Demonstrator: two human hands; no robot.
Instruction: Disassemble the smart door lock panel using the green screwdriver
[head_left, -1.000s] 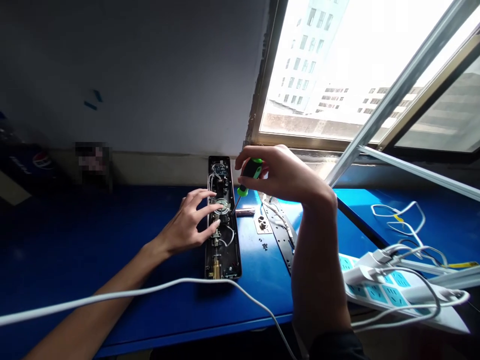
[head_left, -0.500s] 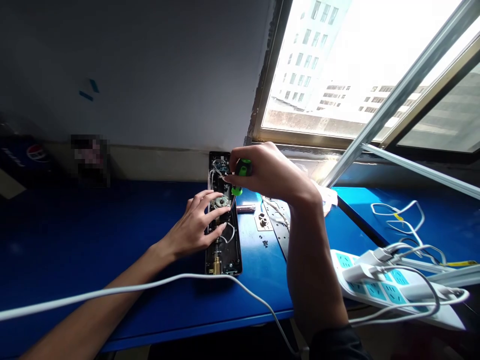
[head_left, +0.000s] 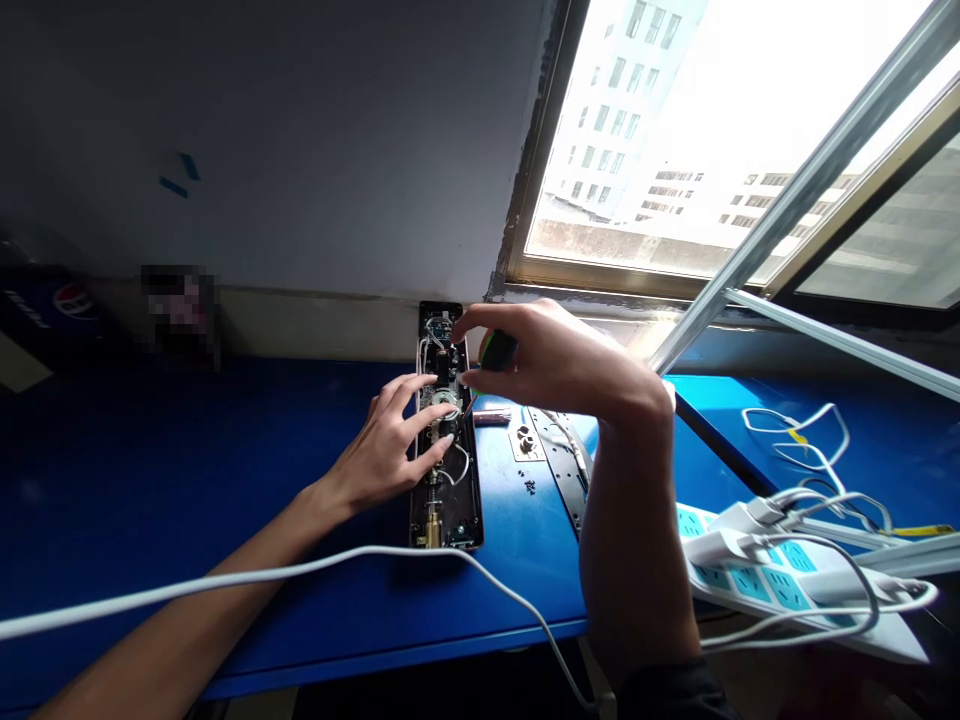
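Note:
A long black lock housing (head_left: 466,500) lies opened on the blue table, showing wires, a circuit board, a round metal part and a brass piece at its near end. My left hand (head_left: 390,440) rests across its middle from the left, fingers spread over the round part. From the right, my right hand (head_left: 562,360) grips a screwdriver (head_left: 498,350) with a green and black handle. Its shaft tilts down to the left toward the middle of the housing; where the tip sits is hidden near the left fingers.
Right of the housing lie a dark cylindrical part (head_left: 492,417), a plate with a knob-like part (head_left: 526,442), small screws (head_left: 529,487) and a perforated black panel (head_left: 566,470). A loaded power strip (head_left: 750,580) stands far right. A white cable (head_left: 360,552) crosses in front.
My right hand has shifted slightly right and turned, tilting the screwdriver handle to the right. The thumb and index finger are farther apart. My left fingers have moved slightly left.

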